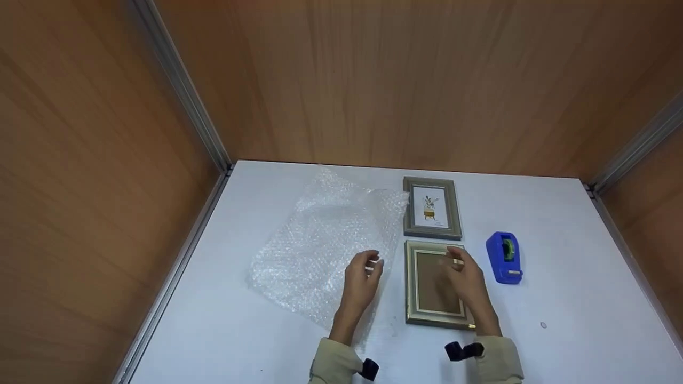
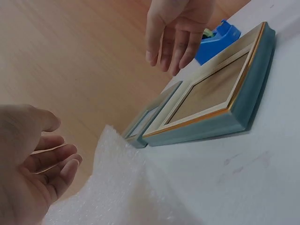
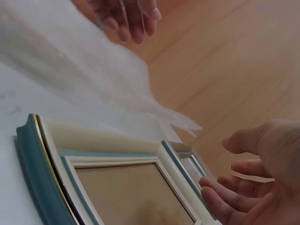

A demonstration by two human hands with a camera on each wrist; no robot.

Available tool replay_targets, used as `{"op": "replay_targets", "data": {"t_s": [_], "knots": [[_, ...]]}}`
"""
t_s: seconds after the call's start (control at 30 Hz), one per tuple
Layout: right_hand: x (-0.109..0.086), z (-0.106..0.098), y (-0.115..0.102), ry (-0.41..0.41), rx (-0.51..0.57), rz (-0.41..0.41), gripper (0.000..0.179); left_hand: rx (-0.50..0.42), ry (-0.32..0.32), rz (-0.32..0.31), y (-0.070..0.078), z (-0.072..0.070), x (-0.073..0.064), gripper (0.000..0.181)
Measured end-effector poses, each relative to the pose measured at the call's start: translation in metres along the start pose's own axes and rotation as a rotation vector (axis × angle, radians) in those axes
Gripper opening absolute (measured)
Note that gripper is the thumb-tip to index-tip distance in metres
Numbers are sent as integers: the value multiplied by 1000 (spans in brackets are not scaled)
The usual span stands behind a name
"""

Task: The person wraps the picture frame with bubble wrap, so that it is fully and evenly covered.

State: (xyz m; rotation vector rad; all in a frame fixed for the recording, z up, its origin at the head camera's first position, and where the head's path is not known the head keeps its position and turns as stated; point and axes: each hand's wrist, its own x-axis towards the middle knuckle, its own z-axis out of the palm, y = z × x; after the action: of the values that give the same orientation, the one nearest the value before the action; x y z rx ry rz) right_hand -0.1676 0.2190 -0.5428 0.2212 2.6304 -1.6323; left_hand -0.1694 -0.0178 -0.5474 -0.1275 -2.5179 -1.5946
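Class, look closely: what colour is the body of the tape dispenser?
The tape dispenser has a blue body; it shows best in the head view.

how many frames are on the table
2: the back frame, with a plant picture, beside the bubble wrap; and the front frame, partly under the right hand. No other shows through the cloudy wrap, but it could hide something.

A cream-faced rectangular frame (image 2: 236, 119) with teal sides and gold line borders a plain brown panel (image 1: 430, 280); at its 12 o'clock, a grey-brown rectangular frame (image 1: 452, 209) displays a yellow-and-dark plant print (image 1: 429, 209) on white. A blue plastic tape dispenser (image 1: 497, 265), 2 o'clock, carries a green roll (image 1: 509, 249); translucent dotted bubble wrap (image 1: 325, 245), 10 o'clock, overlies the white counter (image 1: 565, 250).
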Motion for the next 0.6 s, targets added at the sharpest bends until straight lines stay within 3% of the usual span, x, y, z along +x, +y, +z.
{"op": "replay_targets", "data": {"t_s": [0.17, 0.43, 0.6], "knots": [[-4, -8, 10, 13, 2, 22, 51, 1, -20, -12, 6, 18, -9, 24], [-6, -15, 24, 41, -9, 58, 48, 39, -107, -30, 10, 41, -21, 39], [-7, -18, 31, 83, -37, 34, 45, 105, -178, -56, 11, 53, -30, 48]]}}
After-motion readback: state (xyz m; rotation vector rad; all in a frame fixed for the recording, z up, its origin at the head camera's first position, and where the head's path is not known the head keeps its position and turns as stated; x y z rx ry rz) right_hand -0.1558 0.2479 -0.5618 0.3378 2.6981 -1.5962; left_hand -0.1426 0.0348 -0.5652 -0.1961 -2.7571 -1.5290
